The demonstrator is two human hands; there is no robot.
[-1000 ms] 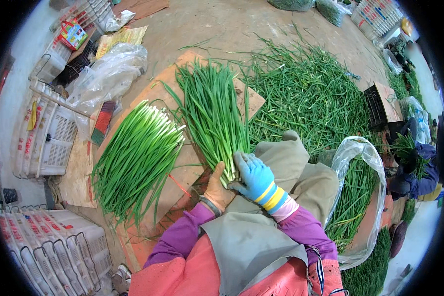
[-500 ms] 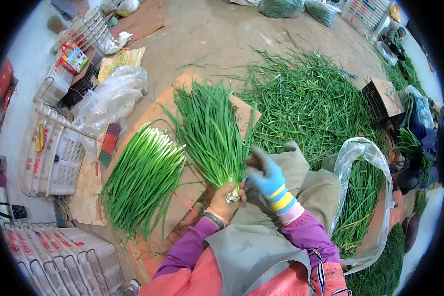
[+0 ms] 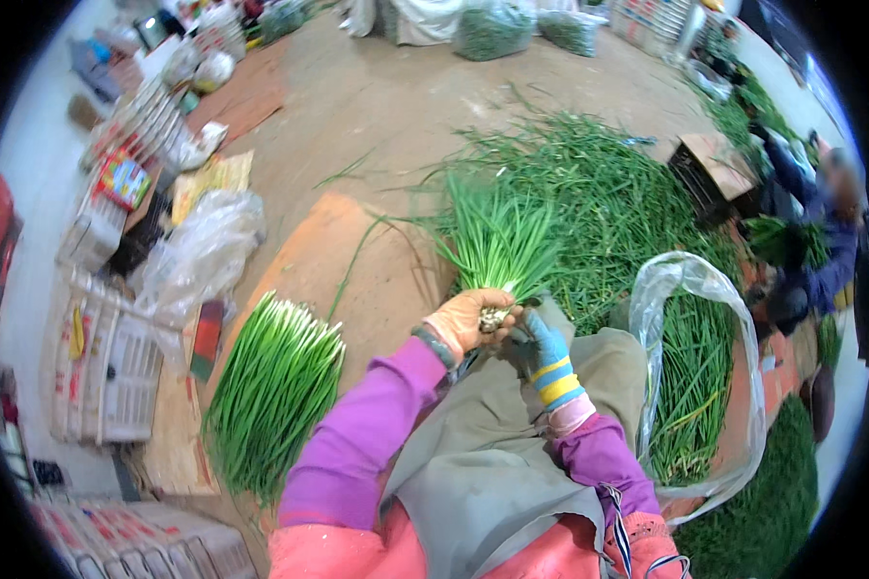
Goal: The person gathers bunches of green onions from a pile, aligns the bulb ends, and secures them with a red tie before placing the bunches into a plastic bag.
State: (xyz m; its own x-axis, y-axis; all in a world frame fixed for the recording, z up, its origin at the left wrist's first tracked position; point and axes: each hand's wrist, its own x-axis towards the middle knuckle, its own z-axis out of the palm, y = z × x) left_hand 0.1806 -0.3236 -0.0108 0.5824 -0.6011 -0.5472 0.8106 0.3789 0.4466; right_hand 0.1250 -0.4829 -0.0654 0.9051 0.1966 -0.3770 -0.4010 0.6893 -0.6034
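Note:
My left hand, in a tan glove, is wrapped around a bunch of green chives close to its pale root end. The leaves fan out away from me over the big pile. My right hand, in a blue and grey glove with yellow stripes, is curled right beside the roots, against the left fingers. What lies between its fingers is hidden. To the left, a larger sheaf of chives lies on an orange-brown board, white ends pointing away from me.
A wide heap of loose chives spreads ahead and to the right. By my right knee stands an open clear plastic bag with chives in it. White crates and crumpled plastic sheeting line the left. Another person handles greens at far right.
My left hand has carried the bunch rightward and away from me, off the board toward the heap. My right hand has lowered from above and closed in beside the roots. The view has shifted.

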